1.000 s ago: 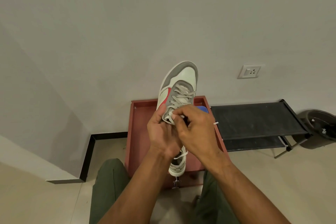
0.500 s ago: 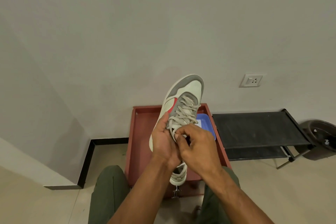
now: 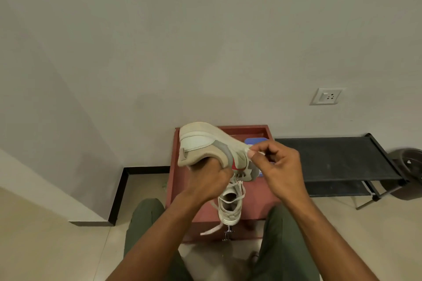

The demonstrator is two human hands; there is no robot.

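Observation:
A white and grey sneaker [image 3: 205, 143] with a red side mark is held sideways above a red-brown table, its heel pointing left. My left hand [image 3: 209, 177] grips it from below, fingers curled under the sole. My right hand [image 3: 277, 164] pinches the shoe's lace or upper edge between thumb and forefinger at its right side. A second white sneaker [image 3: 229, 209] stands on the table below, opening up, with loose laces [image 3: 211, 230] trailing off the front edge.
The red-brown table [image 3: 251, 203] has a raised rim and carries a blue tray [image 3: 255, 141] at the back. A black rack [image 3: 338, 157] stands to the right, with a dark bin [image 3: 408, 166] beyond it. My green-trousered knees flank the table. A wall socket [image 3: 326, 96] is above.
The sneaker has turned from toe-up, laces facing me, to lying sideways with its heel to the left. My right hand moved right and up, pinching at the shoe's side.

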